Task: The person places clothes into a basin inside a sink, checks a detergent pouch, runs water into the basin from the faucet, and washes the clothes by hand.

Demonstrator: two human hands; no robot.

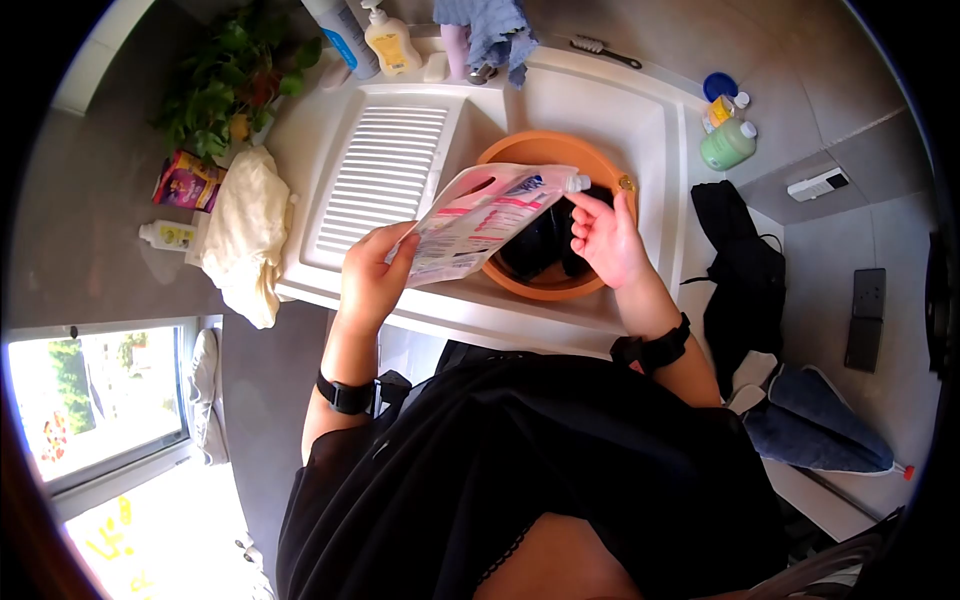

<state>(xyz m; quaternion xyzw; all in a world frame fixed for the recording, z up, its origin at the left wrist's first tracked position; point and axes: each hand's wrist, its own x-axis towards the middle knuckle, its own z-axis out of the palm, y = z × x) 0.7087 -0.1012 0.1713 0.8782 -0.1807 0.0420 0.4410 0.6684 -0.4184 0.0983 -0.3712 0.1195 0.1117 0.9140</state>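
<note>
Head view: glossy pink plastic pouch point(490, 225) above round orange basin point(540, 146), long axis slanting near left to far right, capped spout point(578, 183) pointing far right. Left hand point(375, 272) pinches pouch's left edge. Right hand point(612, 243) beside spout, thumb and index apart, other fingers curled; contact unclear. Dark bundle point(535, 245) inside basin. Smooth white sink point(650, 115); ribbed washboard point(385, 175) left.

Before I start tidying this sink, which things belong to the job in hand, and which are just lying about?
Job in hand, it seems: pink pouch in the left hand, orange basin, its dark contents.

Probably just lying about: brush, potted plant, cream cloth, green bottle.
</note>
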